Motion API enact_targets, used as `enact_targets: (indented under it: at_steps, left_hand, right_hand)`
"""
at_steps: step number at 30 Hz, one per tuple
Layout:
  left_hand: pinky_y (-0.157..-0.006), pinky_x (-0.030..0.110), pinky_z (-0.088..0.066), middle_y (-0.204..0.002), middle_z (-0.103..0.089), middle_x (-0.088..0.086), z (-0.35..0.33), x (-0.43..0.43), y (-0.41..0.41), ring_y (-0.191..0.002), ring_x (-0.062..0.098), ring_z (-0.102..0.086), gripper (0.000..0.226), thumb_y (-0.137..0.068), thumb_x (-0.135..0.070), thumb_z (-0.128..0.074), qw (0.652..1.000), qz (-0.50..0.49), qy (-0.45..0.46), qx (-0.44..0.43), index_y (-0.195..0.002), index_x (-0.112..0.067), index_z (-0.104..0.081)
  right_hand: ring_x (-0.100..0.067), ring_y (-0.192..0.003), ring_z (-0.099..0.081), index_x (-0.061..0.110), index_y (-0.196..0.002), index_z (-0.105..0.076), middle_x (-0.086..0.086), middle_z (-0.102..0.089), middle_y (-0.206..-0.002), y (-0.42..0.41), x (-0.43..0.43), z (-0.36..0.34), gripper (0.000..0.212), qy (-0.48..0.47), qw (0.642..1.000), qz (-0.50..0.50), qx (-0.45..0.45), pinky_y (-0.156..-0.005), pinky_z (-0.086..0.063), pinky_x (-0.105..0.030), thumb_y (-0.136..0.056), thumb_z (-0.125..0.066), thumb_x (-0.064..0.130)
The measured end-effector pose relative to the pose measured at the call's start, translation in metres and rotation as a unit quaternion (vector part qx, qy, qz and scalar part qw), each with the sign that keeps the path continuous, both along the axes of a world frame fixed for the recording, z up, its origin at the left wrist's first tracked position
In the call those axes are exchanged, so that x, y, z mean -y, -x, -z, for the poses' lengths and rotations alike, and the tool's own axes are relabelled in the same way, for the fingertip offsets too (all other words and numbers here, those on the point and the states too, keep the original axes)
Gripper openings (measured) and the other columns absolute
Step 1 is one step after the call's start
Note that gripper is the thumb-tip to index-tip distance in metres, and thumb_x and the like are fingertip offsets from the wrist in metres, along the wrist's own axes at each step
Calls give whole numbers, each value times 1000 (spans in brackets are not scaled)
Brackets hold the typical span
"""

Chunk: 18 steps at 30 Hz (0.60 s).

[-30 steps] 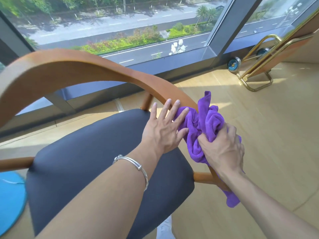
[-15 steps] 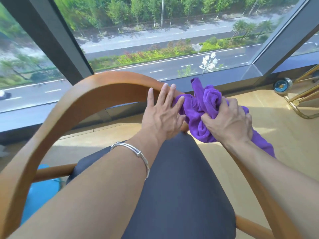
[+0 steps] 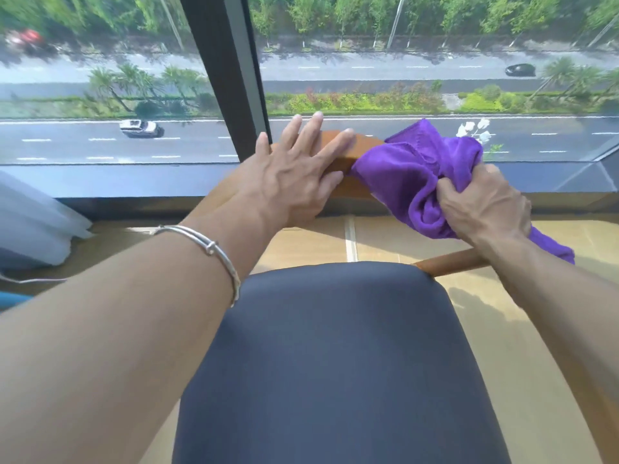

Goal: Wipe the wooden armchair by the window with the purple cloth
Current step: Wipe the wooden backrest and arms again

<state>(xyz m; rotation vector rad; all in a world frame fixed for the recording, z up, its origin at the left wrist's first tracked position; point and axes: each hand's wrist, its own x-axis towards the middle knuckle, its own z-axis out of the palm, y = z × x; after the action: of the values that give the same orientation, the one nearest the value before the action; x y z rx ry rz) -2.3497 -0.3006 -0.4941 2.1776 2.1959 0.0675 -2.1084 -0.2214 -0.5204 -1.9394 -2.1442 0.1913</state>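
The wooden armchair's curved backrest rail (image 3: 360, 147) arches across the middle, just in front of the window. Its dark grey seat cushion (image 3: 335, 363) fills the lower centre. My left hand (image 3: 294, 179) lies flat on the rail with fingers spread, a silver bracelet on the wrist. A bunched purple cloth (image 3: 418, 175) is draped over the rail to the right of that hand. My right hand (image 3: 485, 205) grips the cloth in a fist and presses it against the wood. Most of the rail is hidden behind my arms.
A large window (image 3: 368, 78) with a dark frame post (image 3: 227, 78) stands right behind the chair, above a dark sill. White curtain fabric (image 3: 30, 222) hangs at the left. Light wood floor (image 3: 522, 296) lies to the right, a wooden side rail (image 3: 445, 264) beneath my right wrist.
Both hands and the cloth have slid leftward along the curved rail, from the right arm to the back's top. My view has turned toward the window.
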Motion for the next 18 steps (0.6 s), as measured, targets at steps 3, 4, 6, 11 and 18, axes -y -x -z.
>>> enact_targets:
  at_steps: [3, 4, 6, 11, 18]
  left_hand:
    - [-110, 58, -17, -158, 2, 0, 5, 13, 11, -144, 24, 1, 59, -96, -51, -26, 999, -21, -2, 40, -147, -40, 2]
    - [-110, 58, -17, -158, 3, 0, 7, 18, 15, -144, 23, 1, 60, -95, -51, -26, 998, -31, -3, 55, -146, -40, 3]
    - [-110, 57, -19, -158, 2, 0, 13, 29, 29, -144, 24, -1, 62, -95, -50, -28, 995, -54, -1, 85, -146, -41, 7]
    - [-106, 51, -31, -156, -5, 7, 28, 80, 67, -137, 31, -24, 85, -91, -47, -45, 987, -119, 60, 89, -143, -38, 21]
    - [-100, 45, -38, -146, -21, 4, 45, 142, 93, -124, 31, -37, 99, -84, -46, -59, 982, -146, 99, 69, -146, -29, 17]
  right_hand:
    - [-45, -98, -55, 9, -99, -53, -21, -57, -106, 18, 0, -2, 57, 13, 999, 22, -47, -88, -40, -47, -76, -31, 56]
    - [-45, -98, -55, 9, -99, -54, -22, -58, -107, 29, -1, -5, 57, 13, 997, 25, -69, -88, -40, -46, -75, -32, 55]
    - [-44, -100, -55, 6, -104, -56, -22, -58, -109, 53, -1, -12, 59, 5, 994, 7, -108, -87, -41, -45, -75, -34, 53]
    - [-44, -102, -54, 1, -107, -54, -23, -55, -112, 111, 12, -34, 52, -54, 990, -98, -91, -87, -42, -46, -83, -45, 46]
    - [-35, -105, -54, 16, -99, -58, -13, -57, -114, 187, 48, -34, 51, -110, 961, -254, 6, -92, -38, -50, -71, -44, 56]
